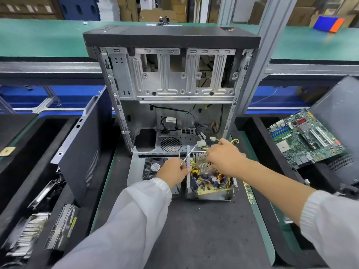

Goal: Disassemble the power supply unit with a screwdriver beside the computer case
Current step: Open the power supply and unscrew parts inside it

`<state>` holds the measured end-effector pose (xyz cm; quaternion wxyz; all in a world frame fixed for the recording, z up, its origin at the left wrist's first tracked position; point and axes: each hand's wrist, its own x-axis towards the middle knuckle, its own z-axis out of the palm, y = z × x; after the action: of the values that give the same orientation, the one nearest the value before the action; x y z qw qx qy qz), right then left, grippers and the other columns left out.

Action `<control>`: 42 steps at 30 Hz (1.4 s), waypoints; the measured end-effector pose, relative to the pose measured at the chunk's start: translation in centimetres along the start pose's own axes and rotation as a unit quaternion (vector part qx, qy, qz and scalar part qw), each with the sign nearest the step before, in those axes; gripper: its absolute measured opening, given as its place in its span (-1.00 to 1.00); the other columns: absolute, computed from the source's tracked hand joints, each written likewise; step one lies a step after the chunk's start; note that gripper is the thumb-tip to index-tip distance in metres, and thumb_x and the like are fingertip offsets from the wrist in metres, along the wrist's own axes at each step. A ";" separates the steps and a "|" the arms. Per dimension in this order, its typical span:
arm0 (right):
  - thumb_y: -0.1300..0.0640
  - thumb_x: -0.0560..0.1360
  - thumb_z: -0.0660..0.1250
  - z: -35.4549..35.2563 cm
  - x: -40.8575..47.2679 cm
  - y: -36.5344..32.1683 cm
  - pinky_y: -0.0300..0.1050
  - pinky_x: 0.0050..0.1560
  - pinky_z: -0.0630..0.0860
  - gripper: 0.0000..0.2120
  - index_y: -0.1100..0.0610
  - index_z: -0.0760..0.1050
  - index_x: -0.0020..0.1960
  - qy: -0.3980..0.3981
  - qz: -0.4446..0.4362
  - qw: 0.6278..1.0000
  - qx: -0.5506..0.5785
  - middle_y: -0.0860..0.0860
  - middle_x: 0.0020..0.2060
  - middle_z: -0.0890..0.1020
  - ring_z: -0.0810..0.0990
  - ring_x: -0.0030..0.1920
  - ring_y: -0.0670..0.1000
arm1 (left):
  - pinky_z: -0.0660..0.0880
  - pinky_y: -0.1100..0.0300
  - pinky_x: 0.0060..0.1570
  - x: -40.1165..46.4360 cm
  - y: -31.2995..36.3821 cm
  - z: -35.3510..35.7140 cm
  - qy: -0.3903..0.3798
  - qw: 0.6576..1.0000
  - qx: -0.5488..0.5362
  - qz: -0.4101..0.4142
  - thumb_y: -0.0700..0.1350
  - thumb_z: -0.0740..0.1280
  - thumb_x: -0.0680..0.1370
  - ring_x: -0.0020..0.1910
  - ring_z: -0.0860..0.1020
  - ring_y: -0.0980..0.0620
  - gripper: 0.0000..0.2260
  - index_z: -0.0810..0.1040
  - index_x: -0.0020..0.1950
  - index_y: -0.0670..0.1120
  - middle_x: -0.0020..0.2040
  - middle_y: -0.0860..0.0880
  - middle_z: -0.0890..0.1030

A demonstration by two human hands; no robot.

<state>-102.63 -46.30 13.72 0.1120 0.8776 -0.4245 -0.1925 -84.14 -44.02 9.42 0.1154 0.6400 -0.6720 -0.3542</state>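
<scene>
The opened power supply unit point(210, 188) lies on the dark mat in front of the empty computer case point(171, 90); its yellow circuit board, heat sinks and coloured wires are exposed. Its removed metal cover with the black fan point(154, 167) lies just to the left. My left hand point(172, 172) grips a screwdriver point(188, 155), whose thin metal shaft points up and to the right over the unit. My right hand point(223, 159) reaches into the unit's far side, fingers curled round the wire bundle near the heat sinks.
A black side panel point(85, 148) leans left of the case. Black trays on the left hold drives and parts point(38, 220). On the right a green motherboard point(305, 136) rests on another dark panel. A memory stick point(248, 193) lies right of the unit.
</scene>
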 end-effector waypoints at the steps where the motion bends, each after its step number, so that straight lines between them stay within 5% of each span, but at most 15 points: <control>1: 0.00 0.55 0.31 -0.2 0.2 0.2 -0.10 0.00 0.19 -0.86 0.03 0.57 -0.10 -0.004 -0.010 1.000 0.003 -0.09 -0.07 0.58 0.53 0.03 -0.02 | 0.31 0.23 -0.43 0.0 0.1 0.0 -0.003 1.000 -0.001 0.000 0.01 0.29 0.61 -0.45 0.37 0.08 -0.74 0.42 -0.21 -0.10 -0.37 0.01 0.43; 8: -0.03 0.58 0.26 -1.6 0.3 1.9 -0.04 0.14 0.42 -0.77 0.00 0.62 0.13 -0.049 -0.064 0.996 0.048 -0.09 0.06 0.60 0.54 0.14 0.00 | 0.25 0.24 -0.50 -0.1 0.6 -0.5 -0.036 0.999 0.028 -0.020 0.01 0.22 0.64 -0.47 0.31 0.07 -0.73 0.34 -0.22 -0.06 -0.35 -0.01 0.39; 18: -0.12 0.51 0.34 -1.0 0.3 1.0 -0.08 0.03 0.41 -0.71 0.04 0.63 0.10 -0.052 -0.057 0.993 0.084 -0.04 0.04 0.63 0.58 0.07 0.03 | 0.28 0.26 -0.53 0.5 0.7 -0.6 -0.073 0.997 0.015 -0.027 0.02 0.21 0.65 -0.49 0.32 0.05 -0.69 0.31 -0.25 -0.06 -0.36 -0.01 0.38; 23: -0.12 0.51 0.34 -0.8 1.0 0.9 -0.07 0.16 0.33 -0.72 0.04 0.62 0.08 -0.062 -0.053 0.994 0.075 -0.04 0.01 0.64 0.58 0.06 0.04 | 0.32 0.20 -0.34 -1.1 0.4 -0.4 0.110 0.987 0.083 0.084 0.10 0.41 0.50 -0.25 0.49 0.03 -0.71 0.35 -0.23 0.04 -0.28 0.10 0.45; 25: -0.14 0.50 0.35 -0.5 1.0 1.2 -0.06 0.14 0.43 -0.72 0.03 0.61 0.06 -0.065 -0.043 0.993 0.086 -0.03 -0.03 0.65 0.59 0.02 0.05 | 0.30 0.18 -0.34 -2.0 0.5 0.2 0.075 0.974 0.145 0.156 0.26 0.41 0.43 -0.25 0.45 0.03 -0.65 0.39 -0.20 0.04 -0.24 0.10 0.38; 29: 0.00 0.54 0.34 -0.2 1.1 1.8 -0.08 0.14 0.41 -0.79 -0.02 0.61 0.14 -0.055 -0.064 0.992 0.098 -0.10 0.03 0.65 0.58 0.07 0.00 | 0.30 0.12 -0.32 -2.5 0.9 1.2 -0.014 0.956 0.261 0.130 0.45 0.41 0.25 -0.25 0.44 -0.01 -0.42 0.42 -0.20 -0.06 -0.18 0.03 0.32; 32: 0.05 0.52 0.36 -0.3 1.4 2.0 -0.06 0.15 0.44 -0.80 -0.03 0.62 0.14 -0.053 -0.066 0.992 0.095 -0.10 0.04 0.65 0.59 0.06 0.01 | 0.27 0.16 -0.34 -2.2 0.9 1.1 -0.029 0.962 0.242 0.126 0.35 0.46 0.31 -0.30 0.38 0.04 -0.50 0.42 -0.19 -0.05 -0.17 0.03 0.30; 36: -0.16 0.47 0.38 0.2 1.5 2.1 -0.02 0.01 0.51 -0.70 0.03 0.62 0.03 -0.067 -0.040 0.987 0.141 -0.03 -0.09 0.65 0.59 -0.04 0.05 | 0.34 0.14 -0.21 -2.3 0.9 0.9 -0.027 0.978 0.180 0.103 0.22 0.49 0.38 -0.21 0.41 0.00 -0.61 0.56 -0.07 -0.08 -0.09 -0.01 0.34; 39: -0.21 0.44 0.38 0.8 1.2 2.4 -0.13 -0.07 0.41 -0.69 -0.01 0.65 0.00 -0.044 -0.036 0.980 0.193 -0.07 -0.12 0.64 0.58 -0.06 0.02 | 0.29 0.19 -0.30 -2.4 1.2 1.0 -0.018 0.981 0.172 0.092 0.23 0.46 0.38 -0.29 0.38 0.06 -0.67 0.48 -0.21 0.00 -0.17 0.06 0.29; 42: -0.24 0.45 0.35 1.3 0.6 2.3 -0.11 0.04 0.28 -0.69 -0.06 0.65 0.03 0.009 -0.033 0.986 0.165 -0.12 -0.10 0.61 0.55 -0.04 -0.02 | 0.28 0.19 -0.32 -2.3 1.4 0.9 -0.013 0.981 0.178 0.080 0.26 0.43 0.38 -0.31 0.36 0.09 -0.65 0.42 -0.29 0.04 -0.19 0.08 0.27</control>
<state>-104.44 -48.27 13.27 -0.0372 0.8992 -0.4204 -0.1154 -85.46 -41.67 10.28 0.0186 0.5893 -0.7751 -0.2269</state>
